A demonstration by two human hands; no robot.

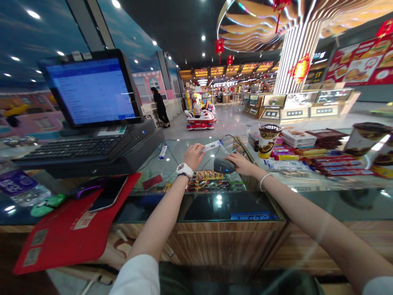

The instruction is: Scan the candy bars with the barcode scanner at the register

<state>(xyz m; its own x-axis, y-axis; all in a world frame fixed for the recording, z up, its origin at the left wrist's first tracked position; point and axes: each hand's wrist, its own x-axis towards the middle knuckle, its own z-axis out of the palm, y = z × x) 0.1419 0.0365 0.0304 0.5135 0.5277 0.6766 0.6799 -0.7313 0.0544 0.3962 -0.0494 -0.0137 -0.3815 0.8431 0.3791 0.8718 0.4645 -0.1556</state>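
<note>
Between the fingers of my left hand (193, 156) is a slim white and blue packet (211, 146) with a barcode on it. My right hand (241, 163) is closed around a dark grey barcode scanner (224, 166), whose small blue light is lit. The scanner is just right of the packet, apart from it, above the glass counter (202, 205). Left of my left hand, a similar small white and blue packet (163, 151) lies on the glass. Colourful packages (208, 176) show through the counter top below my hands.
A monitor (89, 90) and keyboard (70, 147) stand on the left. A phone (109, 193) lies on a red mat (70, 241) overhanging the edge. Snack bars (344, 164) and a brown cup (269, 141) crowd the right. Beyond the counter walks a person (159, 106).
</note>
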